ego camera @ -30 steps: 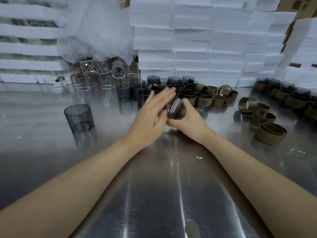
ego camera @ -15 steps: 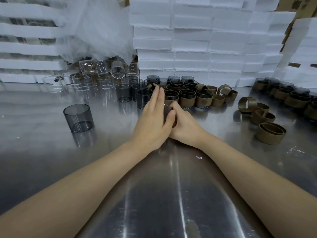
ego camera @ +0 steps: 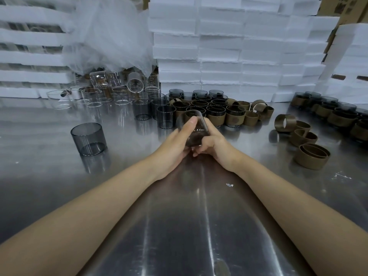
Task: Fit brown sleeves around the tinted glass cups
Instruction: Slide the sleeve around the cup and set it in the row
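Print on sleeved cups (ego camera: 235, 118) unreadable. Our left hand (ego camera: 175, 145) and right hand (ego camera: 216, 144) both clench one tilted tinted cup (ego camera: 196, 134).

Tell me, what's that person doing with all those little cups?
A person grips one tinted glass cup, tilted, between the left hand and right hand, above the metal table. Whether a sleeve is on it is hard to tell. Behind it stand finished cups in brown sleeves; loose sleeves lie to the right, and a bare tinted cup waits on the left.
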### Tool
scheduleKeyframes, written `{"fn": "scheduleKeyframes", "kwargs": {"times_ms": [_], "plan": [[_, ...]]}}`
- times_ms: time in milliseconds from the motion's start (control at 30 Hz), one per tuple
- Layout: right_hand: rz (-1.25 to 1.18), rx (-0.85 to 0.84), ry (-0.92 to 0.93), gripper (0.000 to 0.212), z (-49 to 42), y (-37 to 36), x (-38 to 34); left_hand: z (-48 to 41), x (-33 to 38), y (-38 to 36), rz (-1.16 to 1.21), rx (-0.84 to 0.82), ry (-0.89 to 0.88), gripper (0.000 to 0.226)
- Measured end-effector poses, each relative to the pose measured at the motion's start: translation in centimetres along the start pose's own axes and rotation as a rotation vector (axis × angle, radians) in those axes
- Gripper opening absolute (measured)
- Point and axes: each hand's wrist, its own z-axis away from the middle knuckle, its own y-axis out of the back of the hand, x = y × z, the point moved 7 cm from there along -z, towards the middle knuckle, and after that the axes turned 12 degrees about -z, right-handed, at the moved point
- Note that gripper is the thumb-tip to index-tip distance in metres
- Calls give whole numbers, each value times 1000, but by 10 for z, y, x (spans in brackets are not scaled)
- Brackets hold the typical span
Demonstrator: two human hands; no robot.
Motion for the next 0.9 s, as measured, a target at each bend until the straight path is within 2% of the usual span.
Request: {"fn": "scheduleKeyframes", "kwargs": {"times_ms": [67,167,233,267,333,367,400,467,533,600,667,733,800,900], "plan": [[31,53,-12,69,-2,0,3,-1,-1,3,9,46,6,62],[445,203,102,74,-1,-1,-7,-2,-6,10,-44,144,9,42],[689,172,191,82,1,-14,-14,-2,-9,16,-80,206,21,48],[735,123,212,86,2,-21,-15,-2,-9,20,-87,239,39,60],[741,60,199,90,1,-30,-14,0,-8,26,-120,292,79,87],[724,55,176,92,0,-31,-12,0,-6,29,-172,304,72,88],[706,61,144,95,0,-31,-11,0,-3,29,-251,291,38,79],[628,90,63,103,0,-24,-8,0,1,25,-371,236,-51,47],[497,110,12,105,-2,-15,-8,1,2,21,-363,204,-99,29],[349,94,19,96,-2,-6,-12,1,1,16,-305,158,-118,30],[285,104,43,93,0,1,-15,-1,-3,14,-207,126,-62,54],[366,172,89,92,2,6,-15,-1,-8,13,-103,114,-5,62],[489,225,108,101,2,2,-13,-2,-9,16,-56,130,13,49],[641,200,82,113,0,-15,-1,-1,-11,25,-119,222,71,52]]}}
